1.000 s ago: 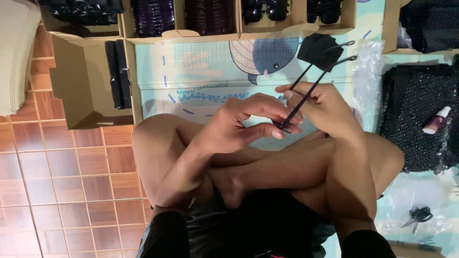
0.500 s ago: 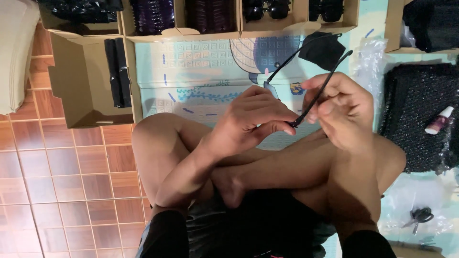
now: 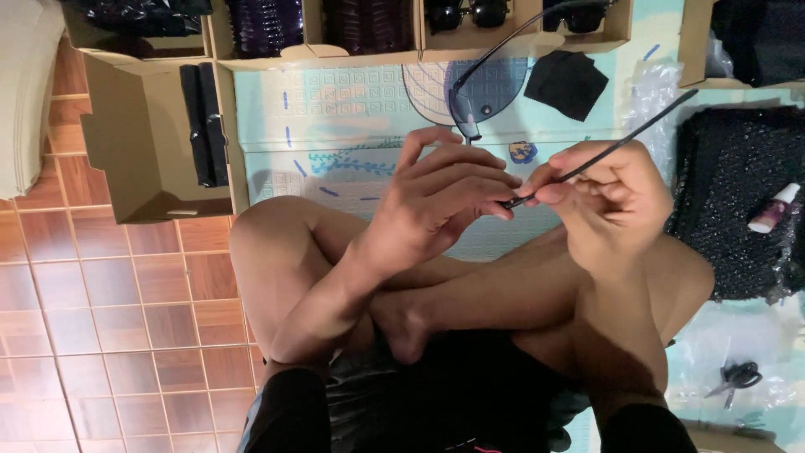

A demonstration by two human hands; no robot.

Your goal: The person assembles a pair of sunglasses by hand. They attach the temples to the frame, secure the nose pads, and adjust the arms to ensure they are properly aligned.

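Both hands meet above the crossed legs (image 3: 503, 294), working on a pair of glasses (image 3: 466, 113) with thin dark arms. The right hand (image 3: 616, 197) pinches the end of one glasses arm (image 3: 620, 147) between thumb and fingertips, closed firmly on it; the arm runs up and away from that grip to the right. The left hand (image 3: 444, 197) is curled with its fingertips touching the same end, closed lightly on it. The lens and front of the glasses hang just beyond the left hand's knuckles.

The glasses look light, thin and springy, easy to bend or scratch, so the safest hold is probably on the arms near the hinge, not the lens.

Beyond the grip lie a black cloth (image 3: 568, 82) and open cardboard boxes (image 3: 151, 134); the mat (image 3: 335, 126) between offers free room. To the right lie a small bottle (image 3: 773, 210) and scissors (image 3: 736, 375).
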